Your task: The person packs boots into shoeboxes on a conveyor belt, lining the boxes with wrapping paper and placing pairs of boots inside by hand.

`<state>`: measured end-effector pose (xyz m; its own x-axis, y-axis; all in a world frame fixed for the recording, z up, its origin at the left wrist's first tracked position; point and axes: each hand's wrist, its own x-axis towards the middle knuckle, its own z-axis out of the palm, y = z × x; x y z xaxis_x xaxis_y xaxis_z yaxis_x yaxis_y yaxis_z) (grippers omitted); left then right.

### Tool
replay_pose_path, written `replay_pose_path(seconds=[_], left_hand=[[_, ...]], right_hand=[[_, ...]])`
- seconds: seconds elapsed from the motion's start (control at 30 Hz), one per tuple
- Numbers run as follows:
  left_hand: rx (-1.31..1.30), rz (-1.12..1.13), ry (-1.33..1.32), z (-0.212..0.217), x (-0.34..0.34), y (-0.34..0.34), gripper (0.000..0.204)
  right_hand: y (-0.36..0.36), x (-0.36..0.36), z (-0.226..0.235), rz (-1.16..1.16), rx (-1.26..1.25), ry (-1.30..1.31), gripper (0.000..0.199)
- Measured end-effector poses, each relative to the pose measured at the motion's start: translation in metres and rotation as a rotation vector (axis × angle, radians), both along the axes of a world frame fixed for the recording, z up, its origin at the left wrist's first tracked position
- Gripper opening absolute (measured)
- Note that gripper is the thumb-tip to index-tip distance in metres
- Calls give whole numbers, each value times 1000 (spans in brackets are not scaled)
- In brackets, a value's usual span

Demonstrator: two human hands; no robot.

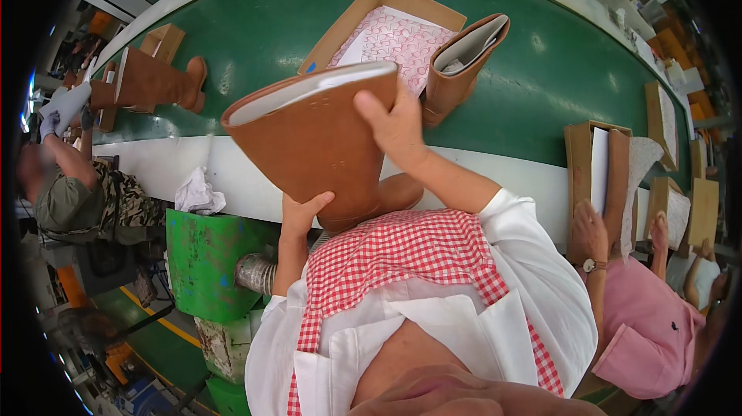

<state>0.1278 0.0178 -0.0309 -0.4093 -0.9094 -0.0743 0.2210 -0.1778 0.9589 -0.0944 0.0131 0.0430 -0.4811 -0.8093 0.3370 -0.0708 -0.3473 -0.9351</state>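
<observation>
Brown boot (313,138): held between two hands at the near edge of the green worktop (255,30), directly before the wearer's checked apron (394,254). Its long axis slants from the wide, pale-lined opening, at the far end, to the foot, at the near end; the toe points right. Whether the sole bears on anything cannot be determined.

Right hand (398,126): nearer the opening, closed over the right edge of the shaft, thumb on the near face; its other fingers are largely hidden. From these fingers the shaft extends to the left and toward the wearer. Left hand (303,211): nearer the foot, gripping the left side low on the shaft, thumb across the leather, remaining fingers out of sight. From it the boot lies to the right and far side.

Beyond, a second boot (448,88) leans beside an open carton (340,30) containing pink-patterned paper (398,33). Near left: a green machine (209,261) with a crumpled white cloth (199,192) on top. Far left, a further boot (151,80) lies on its side near a co-worker (69,200). At right, a co-worker in pink (645,323) reaches toward another carton (576,161).
</observation>
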Motion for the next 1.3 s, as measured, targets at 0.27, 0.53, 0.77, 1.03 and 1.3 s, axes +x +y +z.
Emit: replay_pose_path(seconds=[0.27, 0.53, 0.77, 1.03, 1.3], left_hand=[[-148, -175, -96, 56, 10, -26, 56], [-325, 329, 130, 96, -47, -118, 51], [-371, 352, 294, 58, -171, -175, 43], [-336, 316, -42, -117, -200, -212, 40], [-397, 202, -346, -108, -194, -204, 47]], right_hand=[[57, -75, 29, -304, -288, 333, 13], [65, -104, -73, -685, 127, 570, 98], [36, -93, -148, -815, 397, 746, 113], [32, -119, -155, -866, 349, 628, 91], [42, -147, -169, -1016, 314, 458, 81]])
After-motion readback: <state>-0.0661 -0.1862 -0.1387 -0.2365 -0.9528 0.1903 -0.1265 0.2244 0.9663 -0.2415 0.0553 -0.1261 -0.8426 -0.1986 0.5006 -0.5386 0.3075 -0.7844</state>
